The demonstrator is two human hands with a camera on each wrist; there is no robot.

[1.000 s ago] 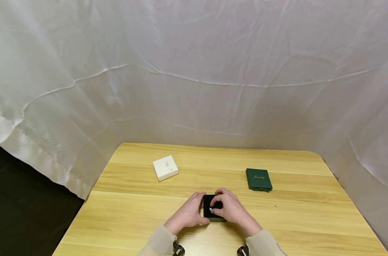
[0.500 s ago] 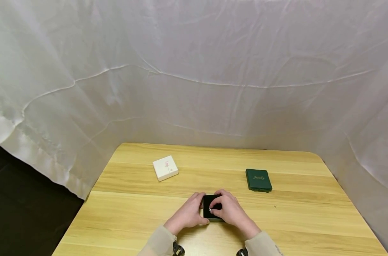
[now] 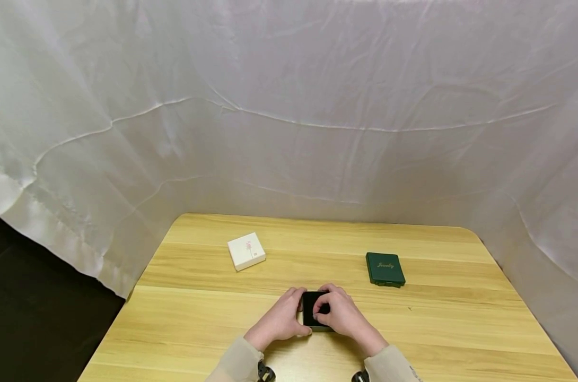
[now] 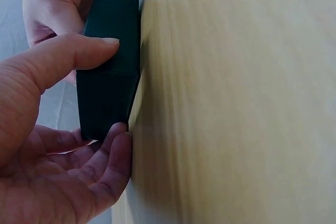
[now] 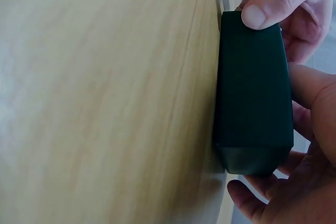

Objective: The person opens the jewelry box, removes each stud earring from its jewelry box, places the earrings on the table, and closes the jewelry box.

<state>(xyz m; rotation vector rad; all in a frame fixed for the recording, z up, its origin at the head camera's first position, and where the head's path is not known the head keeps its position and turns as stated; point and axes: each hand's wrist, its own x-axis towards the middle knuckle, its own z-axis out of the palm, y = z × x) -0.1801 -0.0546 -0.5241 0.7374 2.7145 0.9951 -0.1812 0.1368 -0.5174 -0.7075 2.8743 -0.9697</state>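
A small dark green jewelry box with a black lining sits on the table near its front. My left hand grips its left side; in the left wrist view the thumb lies on the green wall and the fingers are at another side. Over the lining, my right hand brings thumb and index fingertip together on a tiny silvery piece of jewelry, now almost wholly hidden by them. Its other fingers are by the box's far side. In the right wrist view the green box hides those pinching fingertips.
A dark green lid lettered "Jewelry" lies to the right, farther back on the wooden table. Back left is a white box with a pink print. A pale cloth hangs behind the table.
The silvery piece at the right fingertips showed clearly earlier and is now mostly hidden. My right hand has shifted only slightly; the left hand and the box have stayed put.
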